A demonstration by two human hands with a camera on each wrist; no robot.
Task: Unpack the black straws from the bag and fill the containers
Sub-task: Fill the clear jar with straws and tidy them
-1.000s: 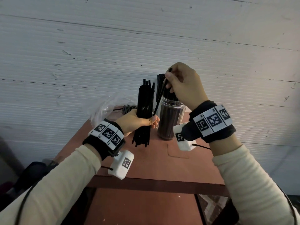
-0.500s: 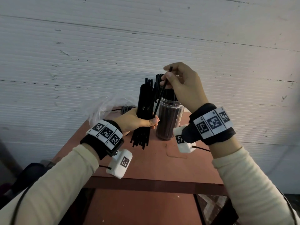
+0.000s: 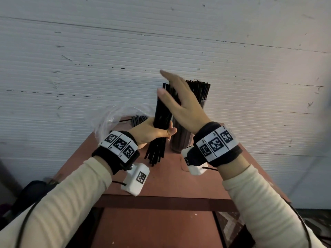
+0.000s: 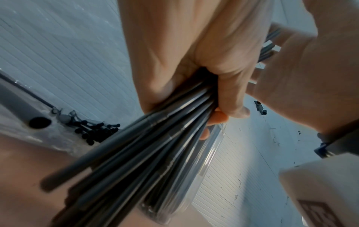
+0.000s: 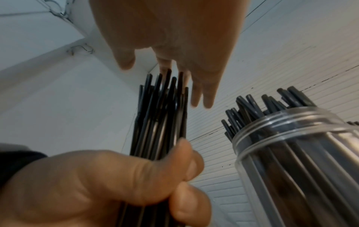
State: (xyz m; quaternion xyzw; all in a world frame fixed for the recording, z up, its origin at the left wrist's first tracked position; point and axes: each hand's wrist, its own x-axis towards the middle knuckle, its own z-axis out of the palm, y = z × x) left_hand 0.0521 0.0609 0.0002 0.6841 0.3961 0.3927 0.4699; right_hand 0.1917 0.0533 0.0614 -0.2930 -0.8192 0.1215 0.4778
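My left hand (image 3: 152, 133) grips an upright bundle of black straws (image 3: 162, 115) around its middle; the grip shows close up in the left wrist view, left hand (image 4: 194, 61), bundle (image 4: 136, 153). My right hand (image 3: 177, 102) is flat with straight fingers, held just above and beside the bundle's top ends (image 5: 163, 95), holding nothing. A clear round container (image 3: 180, 140) packed with black straws (image 3: 198, 90) stands just right of the bundle; its threaded rim (image 5: 287, 122) shows in the right wrist view. The clear plastic bag (image 3: 111, 119) lies at the back left with several straws (image 3: 138, 119) in it.
Everything stands on a small reddish-brown table (image 3: 170, 176) pushed against a white ribbed wall (image 3: 161, 42). The table's front edge (image 3: 157, 201) is near my wrists. A dark object (image 3: 30, 192) sits on the floor at the left.
My right hand pinched a single straw at the container's top before; now it has let go and spread flat, moving left over the bundle in my left hand.
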